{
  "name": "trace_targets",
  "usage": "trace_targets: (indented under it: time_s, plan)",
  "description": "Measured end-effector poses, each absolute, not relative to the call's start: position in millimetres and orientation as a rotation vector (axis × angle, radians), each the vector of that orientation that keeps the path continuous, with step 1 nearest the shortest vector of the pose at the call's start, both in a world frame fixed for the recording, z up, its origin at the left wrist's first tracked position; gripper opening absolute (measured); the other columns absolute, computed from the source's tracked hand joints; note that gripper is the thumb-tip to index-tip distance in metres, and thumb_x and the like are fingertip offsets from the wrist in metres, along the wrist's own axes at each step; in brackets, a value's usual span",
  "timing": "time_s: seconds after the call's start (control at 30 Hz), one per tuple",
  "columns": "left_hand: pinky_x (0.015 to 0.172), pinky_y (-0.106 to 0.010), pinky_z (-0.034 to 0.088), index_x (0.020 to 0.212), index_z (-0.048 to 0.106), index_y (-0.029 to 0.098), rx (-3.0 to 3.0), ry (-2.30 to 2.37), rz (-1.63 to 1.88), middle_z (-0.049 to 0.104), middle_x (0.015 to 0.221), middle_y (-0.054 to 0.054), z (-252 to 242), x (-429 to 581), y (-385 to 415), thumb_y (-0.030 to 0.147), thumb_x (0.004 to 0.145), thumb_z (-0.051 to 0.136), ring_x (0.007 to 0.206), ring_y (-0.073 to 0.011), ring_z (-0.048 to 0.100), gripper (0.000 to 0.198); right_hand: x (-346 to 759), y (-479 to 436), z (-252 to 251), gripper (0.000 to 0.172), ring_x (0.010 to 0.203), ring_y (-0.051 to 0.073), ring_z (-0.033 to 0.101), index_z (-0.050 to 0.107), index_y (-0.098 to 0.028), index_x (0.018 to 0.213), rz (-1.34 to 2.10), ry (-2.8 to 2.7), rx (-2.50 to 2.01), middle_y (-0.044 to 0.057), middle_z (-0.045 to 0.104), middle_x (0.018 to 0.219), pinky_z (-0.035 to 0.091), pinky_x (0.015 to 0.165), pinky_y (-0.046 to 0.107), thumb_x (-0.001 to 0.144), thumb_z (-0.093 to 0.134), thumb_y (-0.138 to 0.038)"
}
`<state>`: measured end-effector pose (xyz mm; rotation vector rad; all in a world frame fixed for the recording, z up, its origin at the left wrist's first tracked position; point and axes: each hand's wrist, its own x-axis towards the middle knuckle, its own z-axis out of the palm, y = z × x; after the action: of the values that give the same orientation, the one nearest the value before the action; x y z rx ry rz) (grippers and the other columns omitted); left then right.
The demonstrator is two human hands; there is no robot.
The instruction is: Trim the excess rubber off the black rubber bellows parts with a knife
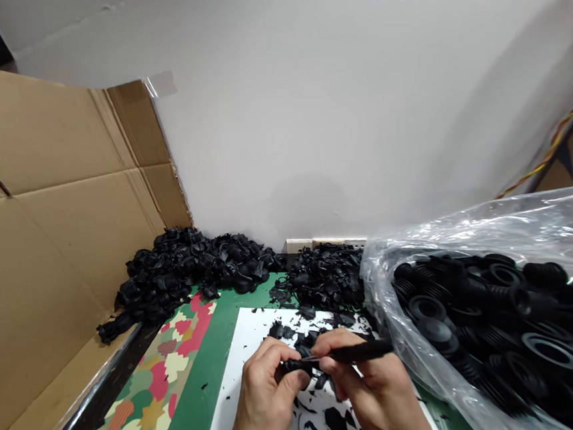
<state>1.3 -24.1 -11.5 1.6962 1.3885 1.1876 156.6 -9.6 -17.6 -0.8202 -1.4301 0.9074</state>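
My left hand (266,394) pinches a small black rubber part (292,366), mostly covered by the thumb and fingers. In my right hand (374,388) is a slim knife (363,351) with a black handle, gripped like a pen. Its thin metal tip points left and meets the rubber part, though the exact contact is hidden. Both hands are close together over a white sheet (231,387). Black rubber scraps (338,427) lie scattered under and around them, including thin curved slivers.
Black ribbed rubber parts (240,262) are heaped at the back left, beside a cardboard box wall (67,234). Shredded offcuts (327,271) pile up at the back. A clear plastic bag (387,300) of black bellows (515,302) stands right. Beneath is a green surface (191,390) with a patterned strip (156,387).
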Motion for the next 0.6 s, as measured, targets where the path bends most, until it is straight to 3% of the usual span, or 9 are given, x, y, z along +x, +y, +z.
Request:
trace_targets:
  time_s: [0.1, 0.27, 0.6]
  plan:
    - [0.057, -0.025, 0.037, 0.074, 0.066, 0.019, 1.707, 1.392, 1.202, 0.058, 0.075, -0.002, -12.4, 1.3, -24.2, 0.011, 0.072, 0.061, 0.066, -0.0165, 0.053, 0.010, 156.6, -10.0, -15.4, 0.009, 0.040, 0.009, 0.049, 0.066, -0.021, 0.078, 0.817, -1.382, -0.836, 0.001, 0.063, 0.068, 0.040, 0.040, 0.022, 0.082, 0.060, -0.027]
    - [0.056, -0.025, 0.036, 0.074, 0.065, 0.018, 1.760, 1.418, 1.185, 0.057, 0.074, -0.002, -11.4, 1.3, -25.4, 0.012, 0.074, 0.061, 0.064, -0.0162, 0.052, 0.007, 160.0, -7.3, -19.5, 0.018, 0.043, 0.013, 0.052, 0.067, -0.019, 0.082, 1.069, -1.356, -0.808, 0.000, 0.058, 0.056, 0.043, 0.041, 0.023, 0.081, 0.062, -0.036]
    - [0.055, -0.024, 0.035, 0.074, 0.064, 0.018, 1.822, 1.453, 1.143, 0.056, 0.075, -0.002, -16.8, -0.7, -24.2, 0.012, 0.075, 0.063, 0.063, -0.0150, 0.051, 0.006, 157.3, -8.3, -25.2, 0.009, 0.042, 0.010, 0.054, 0.064, -0.021, 0.084, 0.978, -1.481, -0.765, 0.001, 0.064, 0.070, 0.045, 0.040, 0.021, 0.085, 0.057, -0.027]
